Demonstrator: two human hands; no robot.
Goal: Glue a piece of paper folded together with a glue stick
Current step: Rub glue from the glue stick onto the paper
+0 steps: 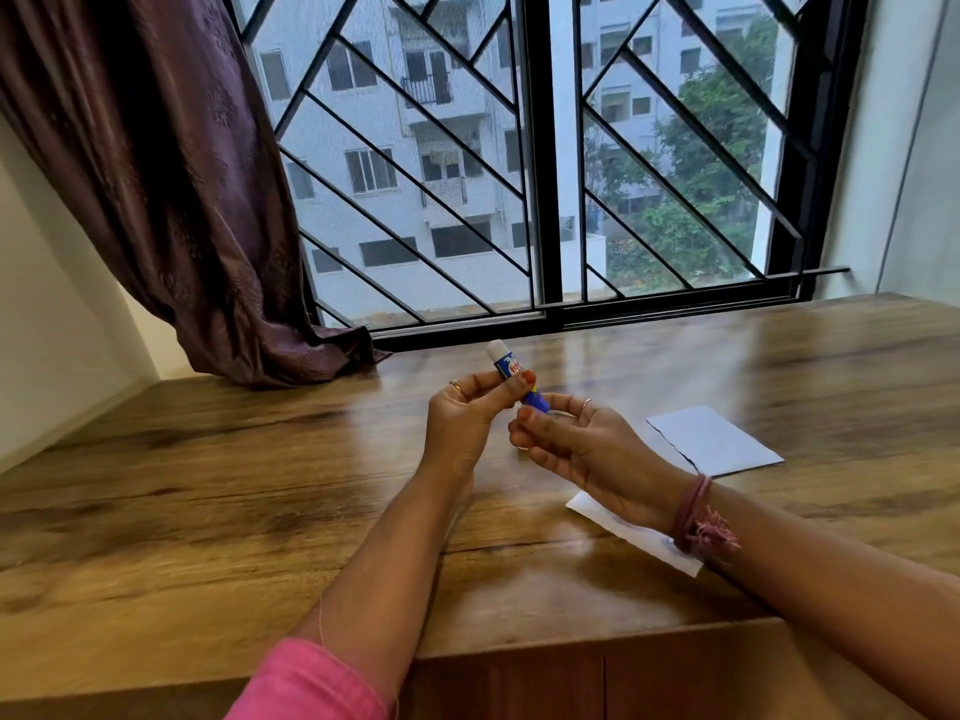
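the left hand [465, 418] holds the glue stick [514, 374] above the worktop [260, 485]; grip narrow, thumb and fingers pinching the mid-body, white end tilted up toward the window [545, 163]. the right hand [576, 444] pinches the blue lower end with its fingertips. the folded paper [711, 439] lies flat on the worktop, right of the hands, partly hidden under the right wrist, well back from the near edge. open worktop extends left of the hands toward the curtain [171, 174].
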